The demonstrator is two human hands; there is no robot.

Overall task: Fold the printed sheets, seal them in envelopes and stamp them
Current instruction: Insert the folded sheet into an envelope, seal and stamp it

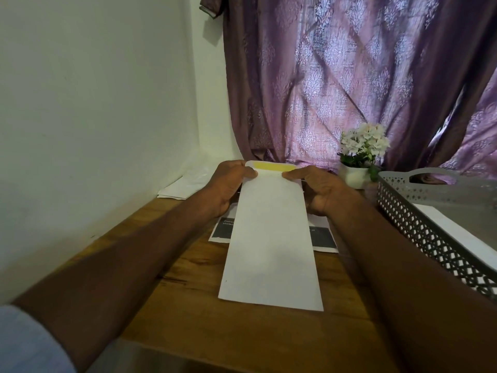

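Note:
A long white envelope [270, 238] lies lengthwise in front of me above the wooden table [193, 270], its far flap standing up and showing a yellow glue strip [273, 166]. My left hand [228, 184] pinches the envelope's far left corner with thumb on top. At the far right corner, my right hand [317, 189] pinches it the same way. Under the envelope lies a printed sheet [324, 239] with a dark block and white text, mostly hidden.
A grey perforated tray [430, 232] stands at the right with a white paper [468, 232] inside. A white pot of white flowers [360, 154] sits behind my right hand. More white papers [183, 187] lie at the far left corner by the wall. A purple curtain hangs behind.

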